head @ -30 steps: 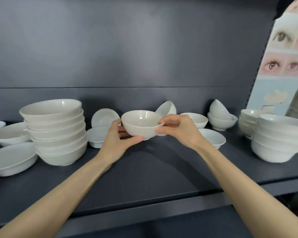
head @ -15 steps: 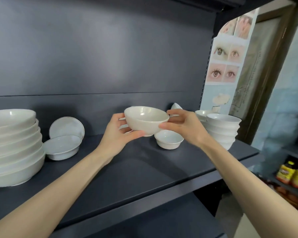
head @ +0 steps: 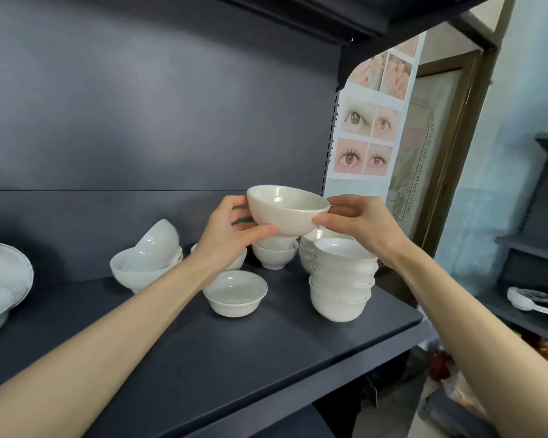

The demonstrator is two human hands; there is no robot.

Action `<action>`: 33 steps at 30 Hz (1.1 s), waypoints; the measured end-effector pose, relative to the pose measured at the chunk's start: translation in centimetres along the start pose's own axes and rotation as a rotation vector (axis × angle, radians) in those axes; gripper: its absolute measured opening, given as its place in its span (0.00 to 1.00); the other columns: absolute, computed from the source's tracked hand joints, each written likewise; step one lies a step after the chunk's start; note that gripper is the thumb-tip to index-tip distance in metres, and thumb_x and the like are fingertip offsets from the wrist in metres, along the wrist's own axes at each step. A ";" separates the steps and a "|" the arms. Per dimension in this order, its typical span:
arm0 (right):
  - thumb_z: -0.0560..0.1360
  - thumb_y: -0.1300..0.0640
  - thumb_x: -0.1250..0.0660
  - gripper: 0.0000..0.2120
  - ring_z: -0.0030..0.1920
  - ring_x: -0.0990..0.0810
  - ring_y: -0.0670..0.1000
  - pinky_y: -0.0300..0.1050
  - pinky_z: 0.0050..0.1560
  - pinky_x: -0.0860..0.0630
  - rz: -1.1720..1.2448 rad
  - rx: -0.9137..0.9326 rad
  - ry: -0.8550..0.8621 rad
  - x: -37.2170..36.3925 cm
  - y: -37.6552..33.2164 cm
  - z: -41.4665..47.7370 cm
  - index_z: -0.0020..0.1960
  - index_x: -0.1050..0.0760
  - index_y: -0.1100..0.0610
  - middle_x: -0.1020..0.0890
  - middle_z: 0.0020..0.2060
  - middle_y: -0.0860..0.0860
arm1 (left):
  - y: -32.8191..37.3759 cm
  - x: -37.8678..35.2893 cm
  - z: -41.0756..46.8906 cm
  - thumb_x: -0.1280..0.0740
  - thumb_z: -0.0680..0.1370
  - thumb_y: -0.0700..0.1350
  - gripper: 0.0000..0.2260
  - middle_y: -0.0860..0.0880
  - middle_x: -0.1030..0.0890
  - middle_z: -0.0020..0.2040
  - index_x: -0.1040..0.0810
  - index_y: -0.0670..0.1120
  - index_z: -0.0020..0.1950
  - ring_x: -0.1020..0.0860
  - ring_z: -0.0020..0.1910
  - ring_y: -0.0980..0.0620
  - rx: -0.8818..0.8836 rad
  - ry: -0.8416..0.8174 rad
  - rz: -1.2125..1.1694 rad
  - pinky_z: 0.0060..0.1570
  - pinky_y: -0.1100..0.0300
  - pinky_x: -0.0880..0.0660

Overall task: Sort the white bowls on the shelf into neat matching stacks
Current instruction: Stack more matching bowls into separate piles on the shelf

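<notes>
While the bowl [head: 287, 213] is held in mid-air above the shelf [head: 203, 343], clasped on both sides by the left grip [head: 231, 235] & right grip [head: 358, 226], only fingertips are used, so it could be dropped on a slip. The stack [head: 342, 279] nr the shelf's end could be toppled if it's set down off-centre.

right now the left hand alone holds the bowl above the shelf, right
Not alone: the head view shows the left hand and the right hand both gripping the bowl, one on each side, above the shelf.
</notes>
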State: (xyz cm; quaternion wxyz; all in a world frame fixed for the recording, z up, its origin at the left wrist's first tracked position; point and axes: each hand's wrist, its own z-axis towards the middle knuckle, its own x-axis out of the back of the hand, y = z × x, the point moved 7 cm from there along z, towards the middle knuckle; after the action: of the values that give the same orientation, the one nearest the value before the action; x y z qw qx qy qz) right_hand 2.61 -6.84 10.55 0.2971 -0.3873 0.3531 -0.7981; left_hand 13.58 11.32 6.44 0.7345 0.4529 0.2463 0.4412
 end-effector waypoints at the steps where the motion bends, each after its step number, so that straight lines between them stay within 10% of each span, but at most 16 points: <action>1: 0.68 0.56 0.24 0.16 0.39 0.18 0.34 0.25 0.37 0.27 -0.007 0.002 -0.006 1.0 0.5 0.7 0.53 0.25 0.50 0.17 0.42 0.41 | -0.2 -1.1 0.7 0.25 0.70 0.37 0.26 0.48 0.19 0.56 0.30 0.43 0.64 0.18 0.45 0.63 -0.004 0.006 -0.006 0.43 0.70 0.23; 10: 0.67 0.55 0.23 0.13 0.49 0.16 0.45 0.42 0.58 0.24 0.024 0.006 -0.080 7.0 6.7 6.8 0.48 0.23 0.46 0.15 0.45 0.45 | -2.8 -7.4 6.5 0.24 0.68 0.38 0.23 0.51 0.16 0.49 0.27 0.43 0.60 0.17 0.46 0.58 0.002 0.068 0.021 0.50 0.63 0.23; 18: 0.68 0.54 0.24 0.21 0.50 0.17 0.44 0.31 0.48 0.22 0.061 -0.002 -0.079 8.5 10.3 10.5 0.60 0.23 0.55 0.16 0.49 0.47 | -4.0 -9.3 10.7 0.24 0.69 0.38 0.21 0.47 0.16 0.50 0.27 0.42 0.60 0.16 0.44 0.55 0.032 0.054 0.104 0.41 0.66 0.22; 26: 0.67 0.54 0.23 0.25 0.51 0.18 0.43 0.39 0.58 0.24 0.071 -0.008 -0.112 10.5 14.0 13.8 0.63 0.24 0.56 0.16 0.50 0.48 | -5.7 -11.9 14.0 0.25 0.70 0.40 0.20 0.47 0.16 0.51 0.24 0.44 0.60 0.16 0.46 0.53 0.093 -0.027 0.187 0.42 0.66 0.21; 33: 0.69 0.57 0.25 0.17 0.46 0.17 0.38 0.27 0.49 0.26 0.109 0.043 -0.319 9.7 17.1 17.2 0.57 0.21 0.53 0.14 0.42 0.43 | -7.1 -12.0 14.6 0.22 0.68 0.45 0.18 0.48 0.15 0.48 0.20 0.45 0.55 0.18 0.51 0.52 0.193 -0.021 0.368 0.56 0.55 0.22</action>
State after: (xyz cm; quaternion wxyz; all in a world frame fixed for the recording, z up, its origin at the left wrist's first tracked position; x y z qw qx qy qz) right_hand 15.16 -29.63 8.73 0.4006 -0.4828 0.3048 -0.7166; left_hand 21.90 -7.10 6.54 0.5973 0.5630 0.1930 0.5376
